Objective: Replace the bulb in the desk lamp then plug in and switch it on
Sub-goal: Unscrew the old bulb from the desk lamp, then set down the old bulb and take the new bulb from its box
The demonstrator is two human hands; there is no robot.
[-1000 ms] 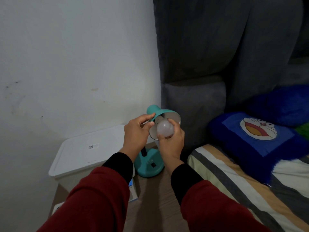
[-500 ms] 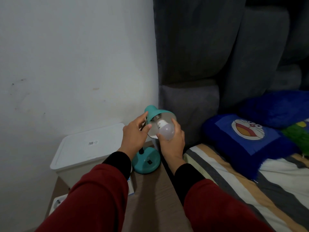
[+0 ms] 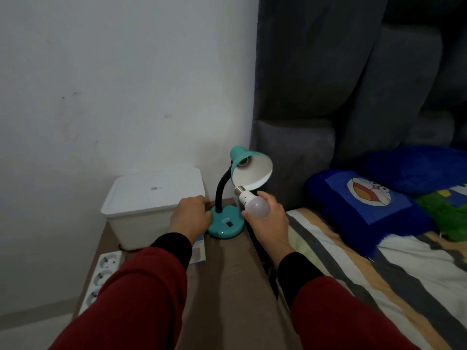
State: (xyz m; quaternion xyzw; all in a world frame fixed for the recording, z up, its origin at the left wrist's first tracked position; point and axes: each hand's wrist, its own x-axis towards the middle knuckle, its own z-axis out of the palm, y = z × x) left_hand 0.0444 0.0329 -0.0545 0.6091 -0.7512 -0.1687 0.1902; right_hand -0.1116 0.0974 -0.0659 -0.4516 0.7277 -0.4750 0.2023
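Note:
A teal desk lamp (image 3: 225, 224) with a black gooseneck stands on the brown bedside surface (image 3: 227, 286). Its shade (image 3: 252, 173) faces me and the socket inside holds no bulb. My right hand (image 3: 267, 221) grips a white bulb (image 3: 252, 203) just below the shade, metal screw base pointing up and left. My left hand (image 3: 192, 215) hovers low beside the lamp base, fingers curled, holding nothing. A white power strip (image 3: 101, 279) lies at the surface's left edge. The lamp's plug and cord are hidden.
A white lidded plastic box (image 3: 151, 198) sits left of the lamp against the wall. A small blue-and-white box (image 3: 199, 253) peeks out under my left wrist. A bed with striped sheet (image 3: 366, 274) and blue cartoon pillow (image 3: 366, 198) lies right, grey headboard behind.
The bulb has come out of the shade and moved down with my right hand. My left hand let go of the shade and dropped toward the lamp base.

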